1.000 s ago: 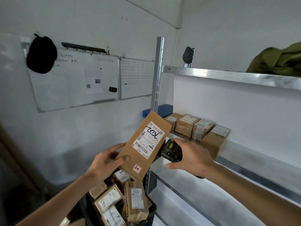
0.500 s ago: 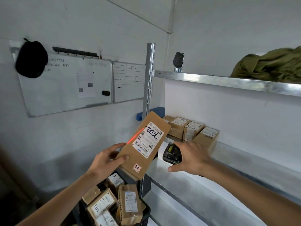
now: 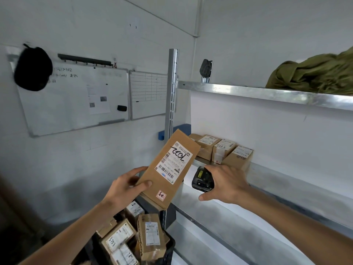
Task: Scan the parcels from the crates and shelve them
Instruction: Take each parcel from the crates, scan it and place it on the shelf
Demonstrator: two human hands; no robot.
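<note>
parcel (image 3: 168, 170) over crate (image 3: 168, 249) | metal shelf (image 3: 238, 222) | whiteboard (image 3: 72, 104) on wall

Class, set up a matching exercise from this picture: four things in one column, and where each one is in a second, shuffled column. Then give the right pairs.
Things
1. flat brown cardboard parcel with a white label
2. black handheld scanner
3. crumpled olive-green cloth
4. round black pouch

Places
A. on the top metal shelf
B. hanging at the whiteboard's corner
C. in the grip of the left hand
D. in the grip of the right hand

Pairs: 1-C, 2-D, 3-A, 4-B
</note>
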